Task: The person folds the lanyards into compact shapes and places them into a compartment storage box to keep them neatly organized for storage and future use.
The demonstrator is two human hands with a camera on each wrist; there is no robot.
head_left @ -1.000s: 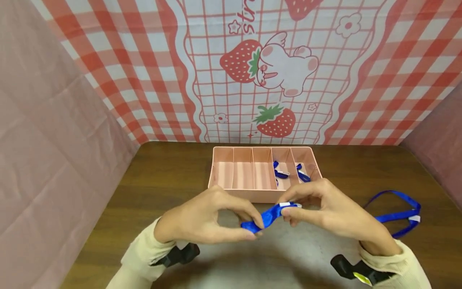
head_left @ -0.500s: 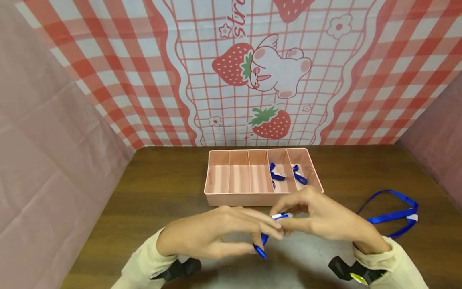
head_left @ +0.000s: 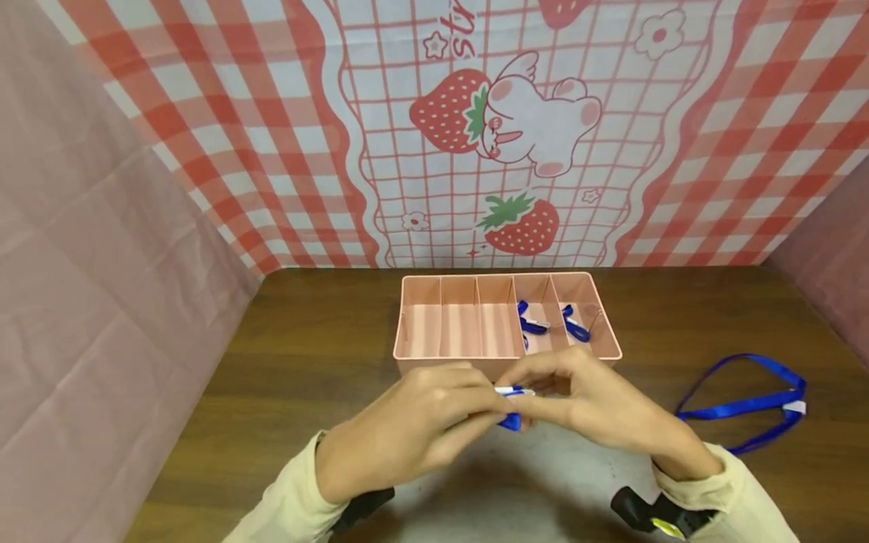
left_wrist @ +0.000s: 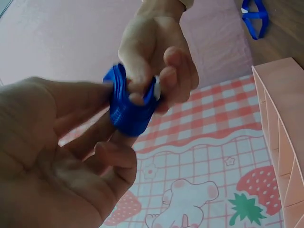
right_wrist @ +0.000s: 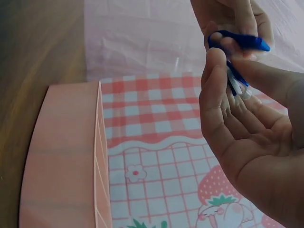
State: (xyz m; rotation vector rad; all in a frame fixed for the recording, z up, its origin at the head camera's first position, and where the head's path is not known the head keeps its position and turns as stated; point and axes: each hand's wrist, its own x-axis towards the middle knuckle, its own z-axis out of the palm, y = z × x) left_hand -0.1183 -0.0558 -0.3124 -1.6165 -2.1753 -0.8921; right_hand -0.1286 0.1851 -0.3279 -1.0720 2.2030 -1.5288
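A blue lanyard [head_left: 511, 422], folded into a short bundle, is held between both hands in front of the box. My right hand [head_left: 594, 400] pinches the end with the white clip [head_left: 505, 391] between thumb and fingers. On the other side my left hand [head_left: 417, 426] holds the folded strap, its fingers partly covering it. In the left wrist view the layered strap [left_wrist: 130, 116] bends in a U around the right fingertips. The right wrist view shows the strap [right_wrist: 244, 42] looped around fingers, with the clip lying above the right palm.
Behind the hands stands a pink box [head_left: 441, 360] with several compartments. Its two rightmost compartments each hold a folded blue lanyard [head_left: 575, 326]. Another lanyard [head_left: 729, 409] lies spread in a loop on the wooden table [head_left: 292, 362] at right. A checked strawberry cloth [head_left: 271, 151] hangs behind.
The left hand has moved right and up to meet the right hand. The strap, stretched out between the hands earlier, is now wrapped into a compact bundle. The right hand keeps its pinch.
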